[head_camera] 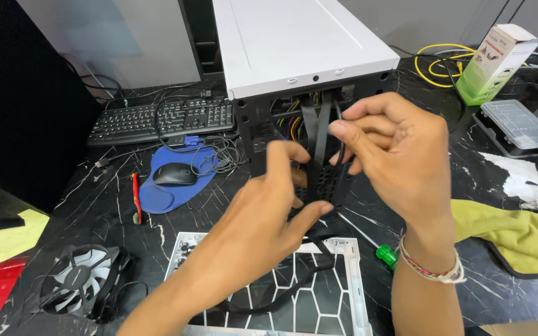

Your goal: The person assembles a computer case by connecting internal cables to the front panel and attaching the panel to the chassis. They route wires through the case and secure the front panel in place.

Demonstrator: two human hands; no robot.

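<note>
nearest the camera, a white front panel [344,292] with a black honeycomb mesh lies flat on the dark marbled desk [487,292], just in front of the open computer case [306,56]. a black cable runs across it up toward the hands. left of the case, on the desk, sit a loose black cooling fan [82,289], a red pen [136,196], and a black mouse [174,175] on a blue mouse pad [163,196]. right of the case lie a green-handled screwdriver [378,249] and a yellow-green cloth [518,233].

both hands work directly in front of the case's open face. the left hand [263,211] is clenched around the lower run of flat black cables [317,137], thumb up against them. the right hand [393,155] pinches the same cables higher up between fingertips and thumb.

the cables hang from inside the case, beside coloured wires. they look light, soft and bendy, so they should flex easily; a hold on the flat sheath, away from any plug ends, seems safest.

farther back, left of the case, a black keyboard [163,118] and a monitor [113,37]; to the right, yellow cable [437,62], a green and white box [493,62] and a clear plastic organiser [518,124].
</note>
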